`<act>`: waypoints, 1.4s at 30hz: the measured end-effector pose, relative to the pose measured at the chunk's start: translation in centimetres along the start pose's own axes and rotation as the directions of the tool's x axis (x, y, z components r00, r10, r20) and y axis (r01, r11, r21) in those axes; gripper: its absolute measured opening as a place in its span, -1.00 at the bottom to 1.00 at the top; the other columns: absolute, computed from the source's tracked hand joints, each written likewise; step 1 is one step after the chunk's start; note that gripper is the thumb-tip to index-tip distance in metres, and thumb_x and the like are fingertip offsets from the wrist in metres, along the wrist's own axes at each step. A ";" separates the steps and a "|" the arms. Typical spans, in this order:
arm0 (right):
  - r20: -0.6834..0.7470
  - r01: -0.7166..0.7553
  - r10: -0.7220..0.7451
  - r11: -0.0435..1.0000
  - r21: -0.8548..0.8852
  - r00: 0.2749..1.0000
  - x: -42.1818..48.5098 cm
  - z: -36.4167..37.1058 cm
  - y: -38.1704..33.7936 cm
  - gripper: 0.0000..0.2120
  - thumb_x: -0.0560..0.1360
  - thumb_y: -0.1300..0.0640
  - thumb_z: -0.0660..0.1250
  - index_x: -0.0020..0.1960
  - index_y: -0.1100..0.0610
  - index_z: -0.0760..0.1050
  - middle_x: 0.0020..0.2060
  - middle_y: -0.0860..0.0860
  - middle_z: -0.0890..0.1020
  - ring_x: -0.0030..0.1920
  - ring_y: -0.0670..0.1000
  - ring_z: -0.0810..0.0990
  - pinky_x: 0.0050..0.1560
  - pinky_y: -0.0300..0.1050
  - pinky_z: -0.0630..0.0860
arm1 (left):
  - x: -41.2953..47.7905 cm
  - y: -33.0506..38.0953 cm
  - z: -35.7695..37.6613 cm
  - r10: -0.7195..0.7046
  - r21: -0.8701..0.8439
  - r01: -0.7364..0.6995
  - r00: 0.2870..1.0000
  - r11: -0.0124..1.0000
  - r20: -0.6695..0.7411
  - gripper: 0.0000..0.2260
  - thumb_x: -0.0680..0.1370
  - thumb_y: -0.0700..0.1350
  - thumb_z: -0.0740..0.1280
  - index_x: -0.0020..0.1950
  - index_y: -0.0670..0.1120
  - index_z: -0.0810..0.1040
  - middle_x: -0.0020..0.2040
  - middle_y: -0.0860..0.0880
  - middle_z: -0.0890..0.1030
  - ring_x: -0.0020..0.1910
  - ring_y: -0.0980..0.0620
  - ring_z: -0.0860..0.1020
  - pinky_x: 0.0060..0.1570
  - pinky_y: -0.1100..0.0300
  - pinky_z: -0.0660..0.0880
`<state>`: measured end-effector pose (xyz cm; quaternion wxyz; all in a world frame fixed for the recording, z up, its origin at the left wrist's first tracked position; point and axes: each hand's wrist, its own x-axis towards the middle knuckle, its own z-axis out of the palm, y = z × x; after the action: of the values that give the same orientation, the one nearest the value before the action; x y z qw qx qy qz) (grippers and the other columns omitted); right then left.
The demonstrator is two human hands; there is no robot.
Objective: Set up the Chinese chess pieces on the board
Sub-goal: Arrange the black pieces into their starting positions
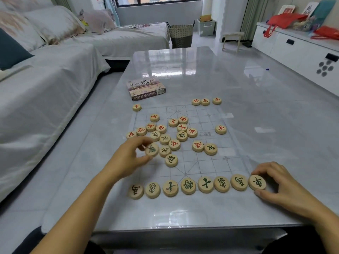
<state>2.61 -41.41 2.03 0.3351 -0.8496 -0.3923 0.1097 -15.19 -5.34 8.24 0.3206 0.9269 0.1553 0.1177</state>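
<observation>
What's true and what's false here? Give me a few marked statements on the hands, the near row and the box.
1. The left hand pinches a green-lettered piece. True.
2. The right hand is idle, off the table. False: its fingers hold the end piece of the near row.
3. The near row counts eight pieces. True.
4. The box lies inside the board. False: it lies beyond the board's far left corner.

The left grip [128, 156] pinches a green-lettered piece [152, 149] over the left side of the clear board [201, 162]. The right grip [282, 184] holds the rightmost piece [257, 182] of a green row [188, 186] of eight along the board's near edge, towards the front edge of the tabletop [238, 79]. Across the board's middle lie loose pieces [165, 139], red and green. The box [146, 88] lies beyond the board's far left corner.
</observation>
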 end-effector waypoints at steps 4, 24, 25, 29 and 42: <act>0.000 0.017 -0.017 0.999 -0.051 1.000 0.1 0.0 0.2 -0.54 0.28 0.14 0.52 -0.01 -0.27 0.41 0.00 -0.31 0.43 0.11 -0.19 0.38 0.03 -0.48 0.29 | -4.7 -2.8 -2.1 -0.107 0.005 0.108 0.994 0.994 -0.037 -0.66 0.41 -0.15 0.44 0.06 0.18 0.45 -0.01 0.24 0.51 -0.04 0.29 0.48 -0.17 0.44 0.33; -0.026 -0.046 0.043 0.988 -0.148 0.999 0.5 1.1 3.5 -0.54 0.19 -0.27 0.36 0.07 -0.25 0.41 0.01 -0.34 0.47 0.06 -0.25 0.42 0.01 -0.56 0.27 | -10.5 -6.8 -0.2 -0.252 0.015 0.256 0.959 0.966 -0.125 -0.68 0.33 -0.06 0.51 -0.02 0.09 0.47 -0.08 0.14 0.47 -0.03 0.06 0.44 0.05 0.11 0.39; -0.036 -0.039 0.034 0.988 -0.149 0.999 0.5 1.1 3.4 -0.55 0.19 -0.26 0.36 0.06 -0.25 0.41 0.01 -0.33 0.47 0.06 -0.24 0.43 0.02 -0.56 0.26 | -10.6 -6.9 -0.3 -0.238 -0.009 0.238 0.967 0.971 -0.088 -0.69 0.34 -0.08 0.51 -0.03 0.13 0.48 -0.06 0.14 0.49 -0.01 0.06 0.46 0.09 0.08 0.39; -0.060 0.015 -0.025 0.987 -0.161 0.998 0.6 1.1 2.8 -0.62 0.21 -0.20 0.33 0.01 -0.26 0.41 -0.01 -0.32 0.46 0.05 -0.23 0.43 0.04 -0.56 0.24 | -10.7 -6.7 -1.0 -0.196 -0.049 0.196 0.981 0.979 0.007 -0.63 0.37 -0.15 0.49 0.02 0.21 0.48 0.03 0.14 0.52 0.07 0.07 0.47 0.21 -0.01 0.38; -0.068 0.063 -0.072 0.990 -0.125 0.995 0.4 0.8 0.6 -0.66 0.21 -0.16 0.31 -0.02 -0.28 0.40 -0.02 -0.35 0.44 0.05 -0.27 0.40 0.04 -0.57 0.23 | -10.6 -6.8 -0.8 -0.176 -0.137 0.178 0.984 0.975 0.025 -0.61 0.41 -0.25 0.44 0.11 0.14 0.51 0.10 0.14 0.50 0.15 0.13 0.47 0.11 0.53 0.30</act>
<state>2.82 -40.99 1.06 0.2995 -0.8583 -0.4144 0.0433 -26.69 -3.64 3.28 0.3942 0.8857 0.2266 0.0934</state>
